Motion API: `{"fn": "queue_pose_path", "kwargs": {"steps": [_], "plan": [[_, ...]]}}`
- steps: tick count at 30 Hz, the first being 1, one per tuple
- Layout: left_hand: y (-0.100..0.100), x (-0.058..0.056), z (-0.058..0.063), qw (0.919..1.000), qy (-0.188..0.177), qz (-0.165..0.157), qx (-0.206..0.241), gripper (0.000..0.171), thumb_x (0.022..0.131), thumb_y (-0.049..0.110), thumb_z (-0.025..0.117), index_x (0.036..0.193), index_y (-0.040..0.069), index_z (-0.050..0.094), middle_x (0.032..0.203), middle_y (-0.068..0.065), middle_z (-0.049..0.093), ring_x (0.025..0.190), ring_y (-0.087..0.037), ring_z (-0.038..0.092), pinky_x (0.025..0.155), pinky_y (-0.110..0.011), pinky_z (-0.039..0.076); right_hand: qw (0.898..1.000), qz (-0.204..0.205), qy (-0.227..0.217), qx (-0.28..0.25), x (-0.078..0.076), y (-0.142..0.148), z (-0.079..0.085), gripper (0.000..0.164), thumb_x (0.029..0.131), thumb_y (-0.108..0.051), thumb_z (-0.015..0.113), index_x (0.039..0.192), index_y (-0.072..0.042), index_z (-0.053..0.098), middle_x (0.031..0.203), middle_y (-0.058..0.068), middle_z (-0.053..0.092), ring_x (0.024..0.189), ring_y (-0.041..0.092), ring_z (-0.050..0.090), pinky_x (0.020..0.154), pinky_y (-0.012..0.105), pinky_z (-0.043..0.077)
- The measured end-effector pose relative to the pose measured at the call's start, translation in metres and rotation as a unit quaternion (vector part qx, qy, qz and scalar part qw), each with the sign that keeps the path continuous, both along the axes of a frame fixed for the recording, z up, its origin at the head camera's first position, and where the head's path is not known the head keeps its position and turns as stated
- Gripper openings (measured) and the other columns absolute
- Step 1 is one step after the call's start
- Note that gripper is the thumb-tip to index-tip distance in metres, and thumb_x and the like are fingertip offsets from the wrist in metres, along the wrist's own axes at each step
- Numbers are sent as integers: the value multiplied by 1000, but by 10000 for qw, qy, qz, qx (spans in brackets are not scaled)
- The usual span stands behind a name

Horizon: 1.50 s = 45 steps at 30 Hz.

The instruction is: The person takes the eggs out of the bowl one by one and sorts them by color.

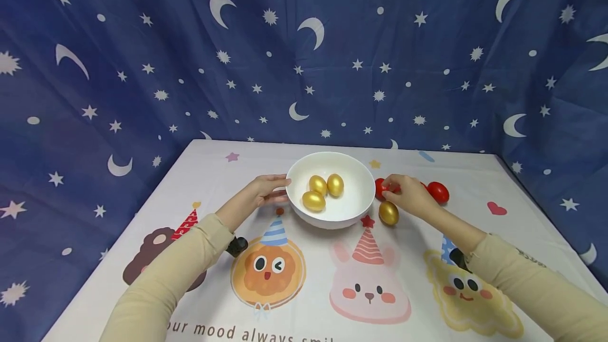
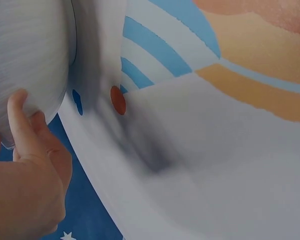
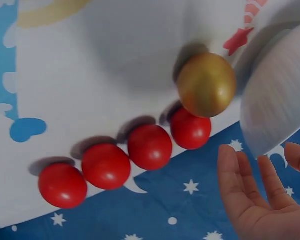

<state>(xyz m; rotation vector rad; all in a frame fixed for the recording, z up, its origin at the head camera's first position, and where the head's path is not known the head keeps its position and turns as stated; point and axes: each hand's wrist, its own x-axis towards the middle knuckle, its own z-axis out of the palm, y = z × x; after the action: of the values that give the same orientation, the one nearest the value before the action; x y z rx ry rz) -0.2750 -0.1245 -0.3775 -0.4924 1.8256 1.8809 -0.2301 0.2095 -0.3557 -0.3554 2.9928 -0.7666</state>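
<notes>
A white bowl (image 1: 332, 212) stands mid-table with three gold eggs (image 1: 314, 201) inside. My left hand (image 1: 267, 190) holds the bowl at its left rim; in the left wrist view its fingers (image 2: 22, 125) lie against the outer wall. To the right of the bowl, my right hand (image 1: 409, 194) hovers over red eggs, partly covering them. The right wrist view shows its fingers (image 3: 229, 170) spread and slightly bent, with nothing between them. Below them in the head view lies another gold egg (image 1: 388, 214), close to the nearest red egg (image 3: 190, 129).
Several red eggs (image 3: 105, 166) form a row on the white printed tablecloth (image 1: 285, 326). A blue curtain (image 1: 304, 67) with moons and stars hangs behind the table's far edge. Black wrist devices (image 1: 237, 247) sit under both forearms.
</notes>
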Motion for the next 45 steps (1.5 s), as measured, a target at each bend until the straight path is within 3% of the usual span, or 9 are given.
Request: {"fn": "queue_pose_path", "kwargs": {"steps": [8,11,14,18,22,31,36,40,45], "plan": [[-5,1,0,9999,-41,-26,-147,53,93,17,61,142,13,43,141,-14,48,124,-27,53,68,-17,62,9995,269,-17,-169,-2,-15,12,26,85,-8,66,108,4,63,96,21,67,84,30,60,73,35,64],[-6,3,0,9999,-18,16,-140,52,92,17,61,141,12,44,140,-15,48,111,-25,62,69,-18,62,9988,433,51,-222,-2,-21,16,25,86,-9,66,107,4,64,91,18,66,79,26,58,71,33,63],[-6,4,0,9999,7,42,-117,52,92,16,61,141,11,44,140,-15,48,109,-24,62,69,-19,62,9982,533,14,-280,-4,-27,19,25,86,-8,65,107,5,63,91,19,66,76,25,59,70,32,63],[-3,3,-2,9999,50,-10,-163,51,93,17,60,141,11,44,141,-15,48,124,-28,53,67,-18,62,9974,614,-57,-367,-4,-32,23,26,86,-8,65,108,6,63,93,20,66,77,25,60,68,30,63],[0,4,-6,9998,17,-41,-175,50,93,19,60,140,12,46,141,-14,48,125,-28,52,69,-20,63,9968,721,-47,-341,0,-37,26,25,86,-8,66,107,5,64,95,19,64,80,27,60,67,29,63],[0,5,-9,9997,-62,8,-238,49,92,20,62,139,14,48,137,-14,50,117,-25,57,69,-20,62,9949,1003,-87,12,1,-56,37,25,84,-9,69,107,0,65,97,17,67,85,27,62,75,34,63],[1,4,-8,9997,-65,-18,-255,49,92,20,62,139,14,47,135,-15,51,100,-19,63,68,-20,62,9892,1424,35,357,-3,-66,39,26,82,-8,71,106,1,66,95,18,68,81,25,64,76,33,60],[2,3,-4,9997,-43,-35,-230,48,93,19,61,139,14,47,136,-16,51,88,-16,64,69,-20,62,9837,1674,24,660,-8,-73,41,25,82,-8,71,104,2,66,96,18,69,87,28,64,75,31,59],[1,-1,0,9997,-10,-30,-235,48,93,20,60,139,15,48,138,-14,51,100,-20,64,69,-20,62,9783,1853,-183,909,-18,-81,46,25,82,-7,70,105,3,67,98,19,68,88,29,62,76,33,59]]}}
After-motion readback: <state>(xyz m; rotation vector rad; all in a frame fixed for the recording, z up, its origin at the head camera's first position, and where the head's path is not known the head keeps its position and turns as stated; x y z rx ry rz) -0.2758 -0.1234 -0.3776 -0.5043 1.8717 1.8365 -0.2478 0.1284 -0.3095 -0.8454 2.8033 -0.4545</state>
